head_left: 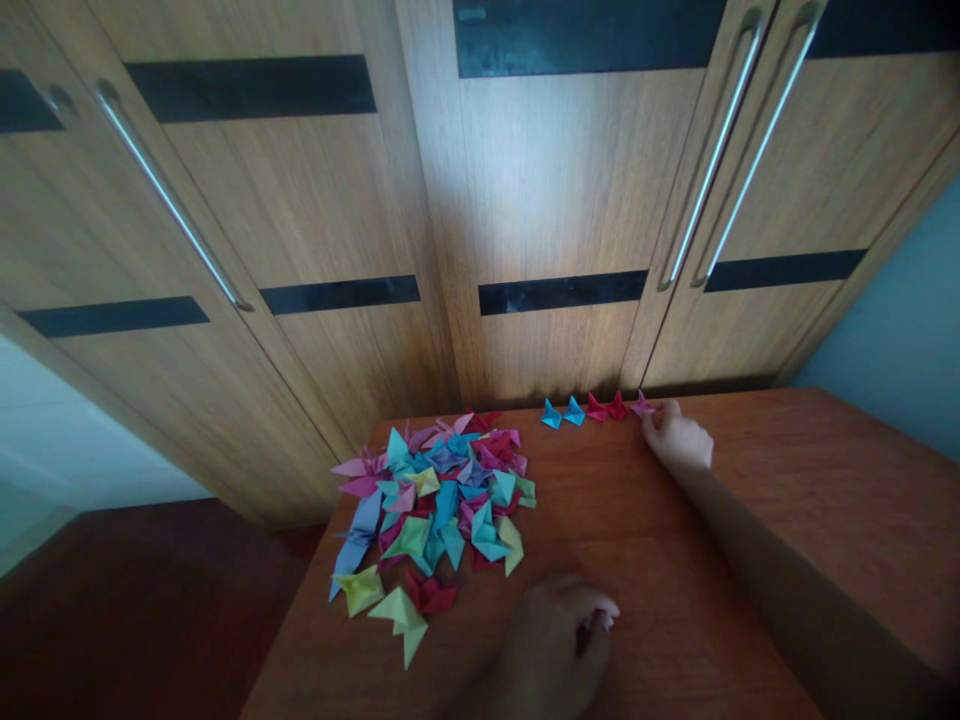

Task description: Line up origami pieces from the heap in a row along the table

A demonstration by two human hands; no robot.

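Note:
At the table's far edge, my right hand (pixel 677 437) pinches a small pink origami crane (pixel 642 404) between thumb and fingers. To its left stands a short row: two red cranes (pixel 597 407) and two blue cranes (pixel 574 411), spaced along the back edge. My left hand (pixel 559 640) hovers near the front of the table, fingers curled in toward the thumb, with nothing visible in it. Left of both hands spreads a heap of origami cranes (pixel 446 500) in blue, green, pink, red and yellow. A pale green crane (pixel 401 618) lies at the heap's near side.
The brown wooden table (pixel 757 500) backs against a wardrobe (pixel 555 190) with long metal handles (pixel 716 150). Beyond the table's left edge is a dark reddish floor (pixel 150 600). A bluish wall (pixel 892 320) borders the right side.

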